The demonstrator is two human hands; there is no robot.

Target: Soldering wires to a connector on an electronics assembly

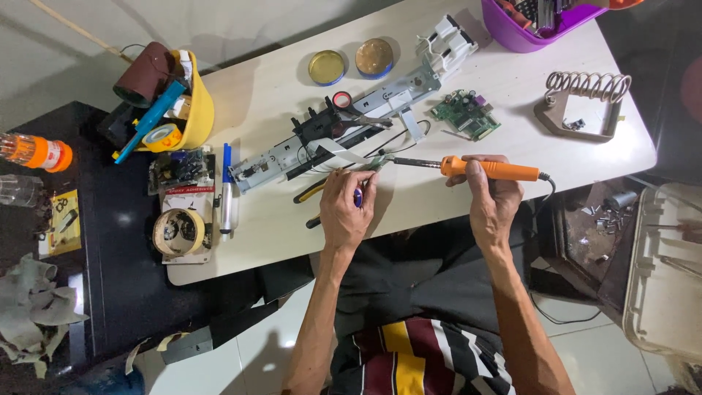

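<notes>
An orange soldering iron (491, 170) is gripped in the right hand (495, 201), tip at nine o'clock. A small blue-tipped part (357, 196) is pinched by the left hand (345, 208) beside the long printer mechanism (344, 132); bare table (424, 212) lies toward the near edge.

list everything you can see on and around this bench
orange-handled soldering iron: 1, orange, in right hand, tip at centre
long grey metal mechanism: 1, grey and black, table centre
small green circuit board: 1, green, right of mechanism
round solder tins: 2, brass-coloured, table top
coiled wire iron stand: 1, brown base, right
purple plastic tub: 1, purple, top edge
yellow plastic bowl: 1, yellow, left
masking tape roll: 1, tan, lower left
left hand: 1, pinching a small item
right hand: 1, gripping the iron
</notes>
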